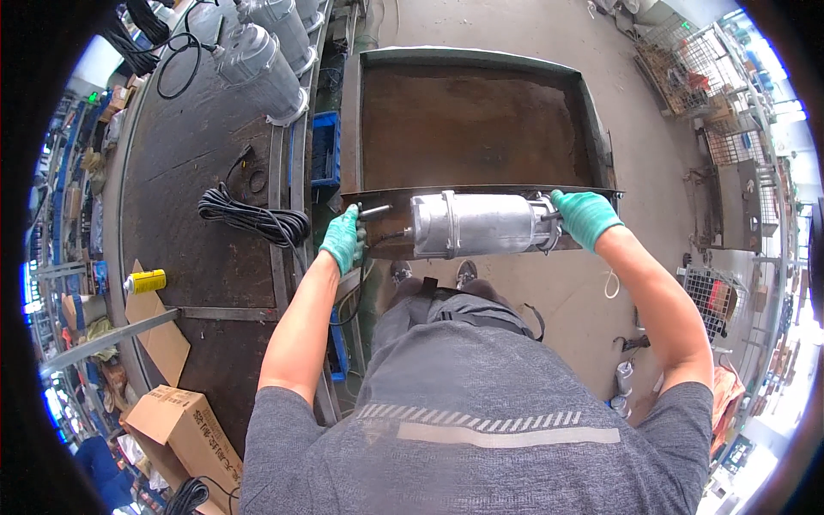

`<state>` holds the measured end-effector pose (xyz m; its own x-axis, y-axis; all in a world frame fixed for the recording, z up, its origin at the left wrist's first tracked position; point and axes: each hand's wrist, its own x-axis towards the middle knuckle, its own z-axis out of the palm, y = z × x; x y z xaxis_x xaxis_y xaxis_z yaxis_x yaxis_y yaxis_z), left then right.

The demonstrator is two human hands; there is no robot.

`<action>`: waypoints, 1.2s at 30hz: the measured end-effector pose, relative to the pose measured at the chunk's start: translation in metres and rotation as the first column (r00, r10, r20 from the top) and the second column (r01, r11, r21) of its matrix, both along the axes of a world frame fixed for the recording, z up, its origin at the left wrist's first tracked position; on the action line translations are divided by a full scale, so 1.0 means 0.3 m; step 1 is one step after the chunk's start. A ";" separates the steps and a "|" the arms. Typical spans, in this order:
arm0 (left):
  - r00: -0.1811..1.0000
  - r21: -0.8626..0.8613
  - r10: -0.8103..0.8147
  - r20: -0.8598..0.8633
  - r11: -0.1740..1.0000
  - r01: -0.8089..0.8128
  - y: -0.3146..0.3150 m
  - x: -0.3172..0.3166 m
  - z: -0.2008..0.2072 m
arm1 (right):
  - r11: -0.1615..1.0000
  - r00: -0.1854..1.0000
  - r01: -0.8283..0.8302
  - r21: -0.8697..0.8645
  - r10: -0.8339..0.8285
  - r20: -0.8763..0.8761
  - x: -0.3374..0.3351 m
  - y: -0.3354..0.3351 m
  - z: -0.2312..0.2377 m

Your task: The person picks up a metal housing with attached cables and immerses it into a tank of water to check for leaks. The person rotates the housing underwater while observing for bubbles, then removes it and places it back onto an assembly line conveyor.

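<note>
A silver cylindrical pump (481, 225) lies on its side, its length running left to right, at the near edge of a rusty metal tray. My right hand (588, 219), in a green glove, is closed around a part of the bracketed right end of the pump. My left hand (343, 238), also green-gloved, is off the left end with its fingers closed around a short metal rod (375, 210) that points to the right. A dark cable (386, 236) leaves the left end of the pump and passes by my left hand.
The rusty tray (470, 120) has raised walls. Left is a dark workbench (184, 163) with upright silver pumps (262, 77), a coiled black cable (253, 219), a yellow can (145, 281) and a cardboard box (184, 429). Blue bins (325, 150) sit beneath; wire cages (721, 296) stand right.
</note>
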<state>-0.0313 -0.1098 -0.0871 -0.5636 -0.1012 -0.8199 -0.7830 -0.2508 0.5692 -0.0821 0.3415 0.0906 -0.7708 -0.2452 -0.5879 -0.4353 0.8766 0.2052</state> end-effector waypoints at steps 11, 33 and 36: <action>0.999 -0.085 0.005 -0.043 0.996 -0.009 0.010 0.018 0.023 | 0.950 0.957 -0.265 -0.168 0.280 0.073 -0.006 -0.023 0.094; 0.757 -0.611 -0.510 -0.409 0.769 0.188 0.361 0.180 0.151 | 0.971 0.975 0.223 -0.086 -0.222 0.023 0.035 -0.025 0.101; 0.766 -0.611 -0.514 -0.386 0.764 0.205 0.362 0.169 0.186 | 0.960 0.962 0.270 -0.069 -0.271 -0.019 0.031 -0.032 0.066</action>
